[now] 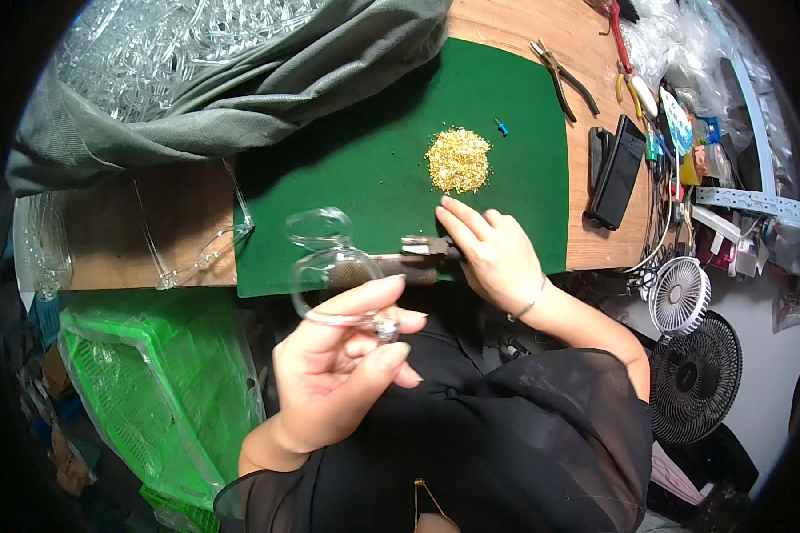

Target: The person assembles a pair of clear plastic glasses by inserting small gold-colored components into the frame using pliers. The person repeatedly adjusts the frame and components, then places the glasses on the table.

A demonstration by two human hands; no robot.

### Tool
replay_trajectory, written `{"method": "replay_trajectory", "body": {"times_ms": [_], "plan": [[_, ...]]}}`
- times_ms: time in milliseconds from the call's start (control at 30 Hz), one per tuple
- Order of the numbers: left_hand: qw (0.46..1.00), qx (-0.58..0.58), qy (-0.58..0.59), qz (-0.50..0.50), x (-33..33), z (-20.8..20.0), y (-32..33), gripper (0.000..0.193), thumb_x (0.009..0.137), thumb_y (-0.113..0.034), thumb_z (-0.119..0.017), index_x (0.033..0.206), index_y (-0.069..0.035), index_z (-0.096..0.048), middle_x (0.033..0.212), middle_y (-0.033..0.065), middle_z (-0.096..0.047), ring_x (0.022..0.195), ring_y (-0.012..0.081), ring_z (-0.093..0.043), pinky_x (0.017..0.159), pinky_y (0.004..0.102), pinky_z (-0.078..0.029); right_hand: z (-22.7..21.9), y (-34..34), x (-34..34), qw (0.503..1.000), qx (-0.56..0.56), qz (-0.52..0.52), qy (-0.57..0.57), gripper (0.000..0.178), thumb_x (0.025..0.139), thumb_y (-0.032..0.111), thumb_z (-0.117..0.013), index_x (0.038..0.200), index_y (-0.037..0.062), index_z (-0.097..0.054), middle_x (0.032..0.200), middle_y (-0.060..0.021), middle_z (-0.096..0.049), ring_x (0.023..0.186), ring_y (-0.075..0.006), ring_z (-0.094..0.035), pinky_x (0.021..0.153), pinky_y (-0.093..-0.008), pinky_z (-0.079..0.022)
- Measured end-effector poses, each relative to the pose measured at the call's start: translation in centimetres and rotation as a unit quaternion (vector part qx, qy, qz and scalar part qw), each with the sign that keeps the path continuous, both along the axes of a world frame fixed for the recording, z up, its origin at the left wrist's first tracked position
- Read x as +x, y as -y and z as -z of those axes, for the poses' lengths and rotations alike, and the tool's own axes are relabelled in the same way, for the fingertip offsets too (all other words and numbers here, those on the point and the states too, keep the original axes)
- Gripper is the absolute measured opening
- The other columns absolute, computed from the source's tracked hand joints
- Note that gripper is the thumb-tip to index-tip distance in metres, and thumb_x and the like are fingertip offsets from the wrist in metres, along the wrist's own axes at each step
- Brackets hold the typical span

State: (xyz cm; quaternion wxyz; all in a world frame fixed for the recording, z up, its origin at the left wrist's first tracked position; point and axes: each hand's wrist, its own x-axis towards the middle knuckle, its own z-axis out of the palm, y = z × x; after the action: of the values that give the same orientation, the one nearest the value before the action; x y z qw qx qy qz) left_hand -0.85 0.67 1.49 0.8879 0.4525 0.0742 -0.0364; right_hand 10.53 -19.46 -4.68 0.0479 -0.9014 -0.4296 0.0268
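Item: one spectacle frame of clear, colourless plastic, two rounded rims joined by a bridge (336, 250). Location: raised in the left hand (333, 364), above the near edge of a dark green mat (364, 160). Left fingers: closed in a pinch, thumb against fingertips, on the frame's near end corner. Whether lenses are fitted cannot be told; clear plastic and glare hide the detail.

Orientation: long axis runs away from the body, leaning slightly left; one rim lies nearest the fingers, the other points to the far side.

Handling (judged): light, fairly stiff, springy at the bridge, smooth and perhaps slippery; liable to crack or scratch under hard pressure. Best hold: the thick end corner or the bridge, rather than the thin rim.

Right hand (502, 258): fingers extended, slightly parted, tips just beside a heap of tiny gold-coloured metal parts (458, 160). Metal-jawed pliers with dark handles (428, 245) run under this hand, jaws pointing left; whether the palm grips them cannot be told.

Also present: a dark brown, rough-textured bar (391, 269) below the pliers; a second clear frame with long temples (209, 251) on the wooden tabletop, left; a grey fabric wrap (329, 67) around massed clear plastic pieces (196, 44).
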Motion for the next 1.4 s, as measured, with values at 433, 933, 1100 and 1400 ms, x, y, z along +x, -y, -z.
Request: {"method": "replay_trajectory", "body": {"times_ms": [433, 933, 1100, 1400], "plan": [[0.994, 0.083, -0.036, -0.054, 0.0, -0.4, 1.9, 0.080, 0.078, 0.009, -0.060, 0.143, 0.001, -0.015, 0.135, 0.0244, -0.040, 0.082, 0.0255, -0.067, 0.072, 0.0297, -0.055, 3.4, 0.3, 3.3, 0.967, 0.188, 0.158, -0.072, 0.019, 0.069, 0.005, -0.062, 0.084, 0.0025, -0.051, 0.082, -0.0154, -0.054, 0.080, -0.0345, -0.055, 0.070, -0.0435, -0.044], [0.993, 0.032, -0.110, -0.038, 1.7, 0.0, 2.2, 0.077, 0.078, 0.012, -0.055, 0.143, -0.001, -0.016, 0.138, 0.0221, -0.038, 0.078, 0.0222, -0.067, 0.067, 0.0258, -0.055, 3.1, 0.2, 3.4, 0.961, 0.193, 0.170, -0.103, 0.018, 0.074, 0.007, -0.066, 0.088, 0.0027, -0.057, 0.079, -0.0137, -0.054, 0.074, -0.0329, -0.056, 0.065, -0.0376, -0.044], [0.995, 0.078, -0.050, 0.021, 1.6, 1.0, 2.3, 0.078, 0.080, 0.012, -0.055, 0.144, -0.001, -0.011, 0.141, 0.0233, -0.032, 0.083, 0.0228, -0.067, 0.069, 0.0257, -0.055, 3.4, -0.6, 2.6, 0.967, 0.184, 0.171, -0.039, 0.020, 0.070, 0.009, -0.069, 0.086, 0.0044, -0.056, 0.079, -0.0114, -0.055, 0.076, -0.0312, -0.055, 0.066, -0.0393, -0.042], [0.996, 0.054, -0.045, 0.064, 1.2, 0.6, 2.3, 0.076, 0.081, 0.015, -0.054, 0.144, -0.003, -0.015, 0.119, 0.0200, -0.052, 0.086, 0.0220, -0.066, 0.074, 0.0276, -0.055, -1.7, -0.4, 1.5, 0.879, 0.308, 0.194, -0.309, 0.010, 0.076, 0.000, -0.061, 0.084, 0.0010, -0.055, 0.077, -0.0128, -0.056, 0.069, -0.0265, -0.057, 0.063, -0.0326, -0.046]]}}
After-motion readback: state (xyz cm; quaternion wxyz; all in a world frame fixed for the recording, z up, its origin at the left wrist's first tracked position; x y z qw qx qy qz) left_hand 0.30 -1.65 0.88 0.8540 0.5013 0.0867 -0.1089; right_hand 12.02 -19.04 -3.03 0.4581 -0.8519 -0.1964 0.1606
